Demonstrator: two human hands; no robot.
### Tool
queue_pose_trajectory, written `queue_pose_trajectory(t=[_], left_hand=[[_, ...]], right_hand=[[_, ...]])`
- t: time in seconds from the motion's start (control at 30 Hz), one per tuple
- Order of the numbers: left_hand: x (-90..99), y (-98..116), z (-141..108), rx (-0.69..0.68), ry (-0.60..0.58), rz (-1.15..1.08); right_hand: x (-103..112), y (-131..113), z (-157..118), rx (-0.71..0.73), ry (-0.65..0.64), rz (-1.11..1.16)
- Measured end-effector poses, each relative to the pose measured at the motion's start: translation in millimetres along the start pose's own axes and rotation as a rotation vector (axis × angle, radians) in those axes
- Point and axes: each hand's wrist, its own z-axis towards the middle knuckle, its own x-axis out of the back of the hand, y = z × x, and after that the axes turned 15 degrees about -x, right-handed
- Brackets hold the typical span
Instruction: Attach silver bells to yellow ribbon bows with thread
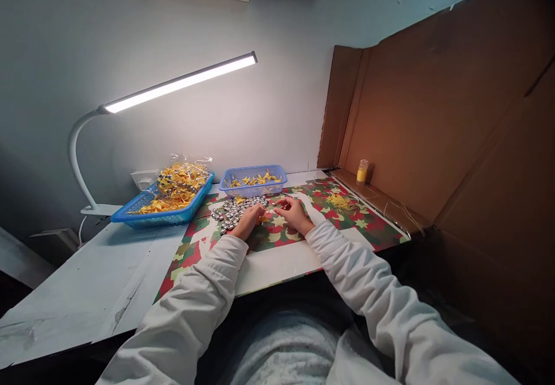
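My left hand [248, 221] is closed in a pinch over the patterned mat, beside a pile of shiny silver beads [230, 214]. A small yellow piece [262, 219] shows at its fingertips. Just to the right, my right hand [295, 215] has thumb and forefinger brought together, facing the left hand. Whatever lies between those fingertips is too small to make out. The hands are close but apart. Behind them stands a light-blue basket [255, 190] with yellow ribbon-like pieces [254, 179] in it.
At the left, a bigger blue basket [151, 219] holds a heap of yellow pieces with silver beads [180, 181]. Yellow threads [340, 202] lie on the mat's right side. A small yellow bottle [362, 173] stands by the cardboard wall [433, 119]. A lit lamp [182, 82] hangs over the table.
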Motion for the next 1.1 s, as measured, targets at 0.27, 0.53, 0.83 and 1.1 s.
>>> queue_pose_trajectory(t=[0.27,0.53,0.83,1.1], left_hand=[[0.4,-0.1,0.0,-0.07,-0.003,0.044],[0.6,-7.8,-2.2,-0.066,-0.135,0.052],[0.9,-5.2,-2.7,-0.004,-0.07,0.075],[7.1,0.3,-4.6,-0.199,-0.066,0.474]], right_hand=[[-1.3,-8.2,-10.1,-0.029,-0.156,0.09],[-4.9,-8.3,-8.6,-0.035,-0.181,0.201],[-8.2,-2.4,-2.3,0.007,-0.129,0.198],[-6.5,-5.8,-3.5,0.012,-0.07,0.168]])
